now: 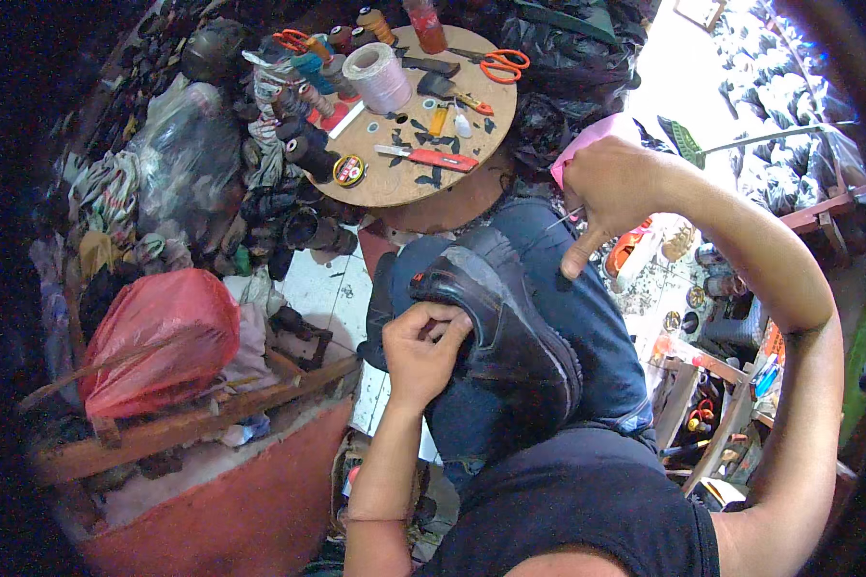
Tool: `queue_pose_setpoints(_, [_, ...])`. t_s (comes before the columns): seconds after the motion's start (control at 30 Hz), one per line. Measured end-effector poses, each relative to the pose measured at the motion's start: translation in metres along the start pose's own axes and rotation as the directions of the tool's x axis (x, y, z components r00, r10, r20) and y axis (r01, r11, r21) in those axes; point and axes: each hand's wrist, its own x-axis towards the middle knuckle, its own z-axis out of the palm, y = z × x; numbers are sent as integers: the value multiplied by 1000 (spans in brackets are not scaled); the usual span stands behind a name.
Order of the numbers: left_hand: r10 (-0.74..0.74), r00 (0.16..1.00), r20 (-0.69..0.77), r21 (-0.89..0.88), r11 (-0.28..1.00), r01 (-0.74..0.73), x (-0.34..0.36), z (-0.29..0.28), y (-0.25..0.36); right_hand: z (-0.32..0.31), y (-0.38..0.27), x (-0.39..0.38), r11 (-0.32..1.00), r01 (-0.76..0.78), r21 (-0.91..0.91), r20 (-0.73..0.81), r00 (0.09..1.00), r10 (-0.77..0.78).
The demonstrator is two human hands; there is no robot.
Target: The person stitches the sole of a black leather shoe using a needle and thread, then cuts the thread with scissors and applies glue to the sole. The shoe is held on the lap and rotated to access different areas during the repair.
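A black leather shoe (515,341) with grey seams lies across my thighs in dark blue jeans. My left hand (423,341) grips it by the upper, fingers bent against the side. Above and right of the shoe, my right hand (611,197) is raised with curled fingers and thumb stretched downward. A thin line, apparently thread (544,236), runs between the shoe and that hand; what its fingers hold is too small to make out. A pink bag (577,149) shows behind those fingers.
Ahead stands a round wooden table (404,192) with spools, scissors (505,65), a red cutter (433,157) and scraps. Bundles and a red bag (164,341) crowd the left side, over a wooden ledge (125,442). Sandals (630,255) and a tool rack (722,370) are at right.
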Motion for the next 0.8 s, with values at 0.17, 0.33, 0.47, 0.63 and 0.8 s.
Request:
queue_pose_setpoints(0.17, [90, 996, -13, -177, 980, -91, -12, -4, -4, 19, -1, 14, 969, 187, 164, -187, 970, -155])
queue_pose_setpoints(0.33, [61, 997, -55, -250, 965, -73, -20, -10, -7, 24, -8, 19, 940, 342, 7, -222, 917, -332])
queue_pose_setpoints(0.47, [-9, 991, -132, -502, 863, -60, -24, -17, -7, 45, 20, -1, 459, 454, 764, -295, 878, -377])
queue_pose_setpoints(0.63, [-136, 962, -237, -760, 643, -96, -22, -7, 1, 89, 39, -24, 410, 318, 855, -316, 946, -74])
queue_pose_setpoints(0.8, [-110, 968, -224, -884, 440, -155, -10, -18, 6, 103, 33, -41, -95, 333, 938, -344, 930, -128])
